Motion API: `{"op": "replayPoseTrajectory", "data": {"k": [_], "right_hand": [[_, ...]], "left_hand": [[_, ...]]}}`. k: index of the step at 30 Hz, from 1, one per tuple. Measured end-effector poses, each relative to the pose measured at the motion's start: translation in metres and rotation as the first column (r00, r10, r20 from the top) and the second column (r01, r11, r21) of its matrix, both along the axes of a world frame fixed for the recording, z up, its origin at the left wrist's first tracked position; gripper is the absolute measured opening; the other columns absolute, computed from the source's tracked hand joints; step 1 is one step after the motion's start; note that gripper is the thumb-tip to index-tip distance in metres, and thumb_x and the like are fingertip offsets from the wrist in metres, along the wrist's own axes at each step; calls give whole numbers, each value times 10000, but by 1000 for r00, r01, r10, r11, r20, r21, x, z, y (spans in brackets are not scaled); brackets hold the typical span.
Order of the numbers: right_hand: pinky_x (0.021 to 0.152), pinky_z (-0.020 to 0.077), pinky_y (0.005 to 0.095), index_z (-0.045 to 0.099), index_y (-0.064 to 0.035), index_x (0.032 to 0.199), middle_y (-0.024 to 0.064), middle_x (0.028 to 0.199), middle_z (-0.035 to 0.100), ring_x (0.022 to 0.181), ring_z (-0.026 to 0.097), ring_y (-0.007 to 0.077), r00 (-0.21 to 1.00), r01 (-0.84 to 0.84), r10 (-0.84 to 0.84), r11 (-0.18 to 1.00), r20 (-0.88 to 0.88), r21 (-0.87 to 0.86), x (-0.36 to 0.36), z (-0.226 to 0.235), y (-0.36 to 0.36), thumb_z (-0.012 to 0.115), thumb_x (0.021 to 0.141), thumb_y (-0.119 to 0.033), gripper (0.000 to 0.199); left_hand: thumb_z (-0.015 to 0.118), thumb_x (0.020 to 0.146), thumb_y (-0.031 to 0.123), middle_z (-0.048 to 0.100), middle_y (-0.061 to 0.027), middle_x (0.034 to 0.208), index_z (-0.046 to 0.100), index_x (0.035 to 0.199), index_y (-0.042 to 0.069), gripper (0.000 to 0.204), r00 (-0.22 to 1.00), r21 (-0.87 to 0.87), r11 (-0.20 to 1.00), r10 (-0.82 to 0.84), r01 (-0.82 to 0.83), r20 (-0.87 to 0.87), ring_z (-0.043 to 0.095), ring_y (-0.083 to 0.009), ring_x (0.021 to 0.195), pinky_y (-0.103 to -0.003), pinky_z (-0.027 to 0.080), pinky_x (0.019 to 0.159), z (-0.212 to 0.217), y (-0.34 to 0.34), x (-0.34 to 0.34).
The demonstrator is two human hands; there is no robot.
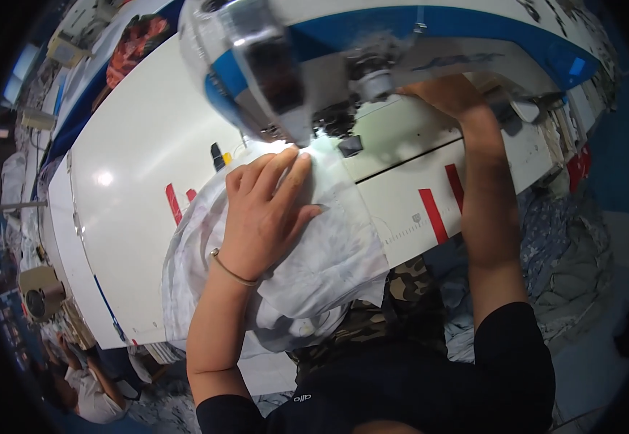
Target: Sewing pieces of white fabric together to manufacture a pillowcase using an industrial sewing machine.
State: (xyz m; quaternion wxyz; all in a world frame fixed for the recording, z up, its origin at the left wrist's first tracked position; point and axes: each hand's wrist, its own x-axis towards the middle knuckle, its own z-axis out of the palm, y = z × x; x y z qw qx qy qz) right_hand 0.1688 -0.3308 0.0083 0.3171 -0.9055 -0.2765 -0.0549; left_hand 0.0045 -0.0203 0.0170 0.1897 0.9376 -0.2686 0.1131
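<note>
A sewing machine (pixel 329 43) in white and blue stands over the white table, its lamp lighting the needle area. Pale white cloth (pixel 329 253) with a faint pattern lies beneath the needle and drapes over the near table edge toward my lap. My left hand (pixel 267 199) rests on this cloth, palm down, fingers stretched out with their tips close to the presser foot. Reaching under the machine's arm, my right hand (pixel 441 94) is bent inward at the wrist. Its fingertips are hidden around the machine's parts, so whatever they touch does not show.
Red tape strips (pixel 434 217) mark the white tabletop (pixel 119 239). A small black clip-like piece (pixel 217 156) sits left of the needle. Heaped grey-blue cloth (pixel 567 260) lies at the right, red cloth (pixel 137 47) at the far left. Another person (pixel 94 387) works at the lower left.
</note>
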Motion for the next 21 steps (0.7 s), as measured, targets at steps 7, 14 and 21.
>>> {"op": "replayPoseTrajectory", "data": {"k": [7, 14, 21], "right_hand": [[853, 519, 393, 726, -59, 1026, 92, 976, 708, 912, 665, 281, 865, 71, 126, 928, 485, -367, -9, 19, -1, 755, 851, -214, 235], [881, 518, 404, 729, -70, 1034, 110, 1018, 708, 974, 665, 306, 766, 92, 255, 865, 591, -493, -10, 5, -1, 716, 878, -215, 213], [889, 517, 398, 730, -77, 1038, 130, 1027, 706, 1002, 666, 308, 844, 153, 119, 881, 524, -447, -19, 7, 9, 699, 887, -207, 202]], "left_hand": [[747, 787, 437, 561, -66, 1360, 586, 1320, 93, 654, 997, 44, 998, 55, -53, -46, 528, -223, 1226, -464, 321, 1018, 11, -1, -2], [763, 780, 403, 554, -59, 1353, 578, 1328, 97, 654, 997, 51, 997, 52, -50, -48, 522, -216, 1235, -468, 328, 1014, 9, 3, -4], [778, 764, 401, 550, -63, 1367, 580, 1331, 102, 671, 996, 75, 994, 78, -76, -34, 519, -218, 1241, -467, 331, 1018, 9, 1, -1]]}}
